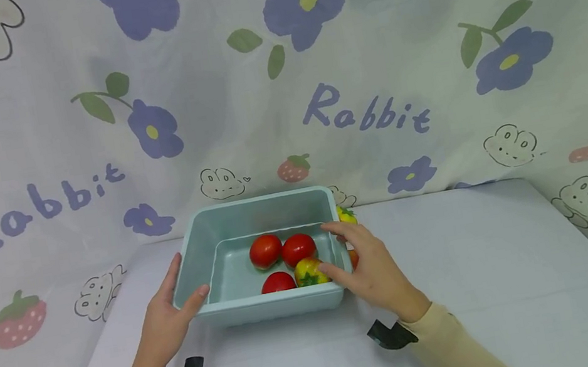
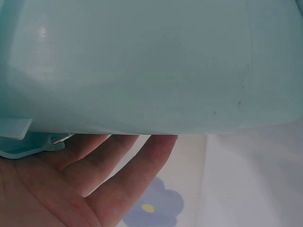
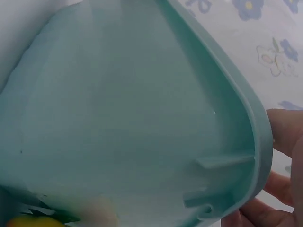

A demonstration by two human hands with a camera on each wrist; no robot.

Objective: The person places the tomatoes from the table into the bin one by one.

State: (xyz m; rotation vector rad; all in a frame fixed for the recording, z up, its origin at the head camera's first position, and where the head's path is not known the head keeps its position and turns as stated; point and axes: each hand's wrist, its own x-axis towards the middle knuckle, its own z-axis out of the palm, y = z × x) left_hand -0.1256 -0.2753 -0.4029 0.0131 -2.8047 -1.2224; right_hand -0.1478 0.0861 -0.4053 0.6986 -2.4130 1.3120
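Note:
Between both hands is a pale blue-green plastic bin (image 1: 275, 307). Inside lie several red tomatoes (image 1: 265, 251) and a yellow-red tomato-like fruit (image 1: 307, 271) with a green top, mostly toward the right side. My left hand (image 1: 164, 326) grips the left end, thumb over the front-left rim; in the left wrist view, its fingers (image 2: 132, 175) lie against the bin's outer side. On the right end, my right hand (image 1: 368, 261) grips the rim, thumb at the inner edge near the yellow-red fruit. The right wrist view shows its fingers (image 3: 284, 132) at the rim.
Just beyond the bin's right wall, a yellow fruit (image 1: 347, 215) and an orange-red one (image 1: 353, 258) are partly hidden. A white cloth covers the table (image 1: 483, 263). Behind it hangs a patterned curtain (image 1: 236, 103) with flowers and rabbits.

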